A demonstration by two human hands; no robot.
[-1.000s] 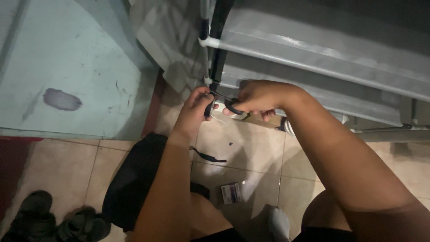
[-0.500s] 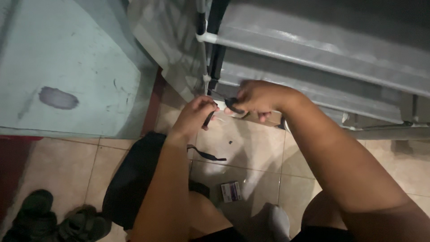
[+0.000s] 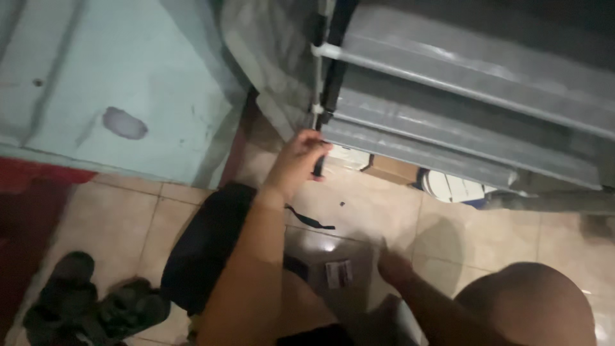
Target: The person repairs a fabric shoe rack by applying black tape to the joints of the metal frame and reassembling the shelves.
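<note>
A thin black strap (image 3: 318,168) sits in the left hand (image 3: 296,161), just above the middle of the view. The fingers (image 3: 314,142) curl tight around it, and its short end pokes out below them. At 12 o'clock from the hand, a black post (image 3: 334,64) runs up the edge of a grey rack (image 3: 461,83) with long, flat shelves.

The right hand (image 3: 392,266) is low, at 5 o'clock from the left hand. It is blurry, so I cannot tell how its fingers are set. It hangs near a small packet (image 3: 338,273) on the floor.

The floor (image 3: 378,211) is shiny tan tile. Another black strap piece (image 3: 310,220) lies on it at 6 o'clock. A black bag (image 3: 205,243) lies at 7 o'clock, and dark sandals (image 3: 90,307) are farther out that way. A pale green wall (image 3: 115,83) stands at 10 o'clock.
</note>
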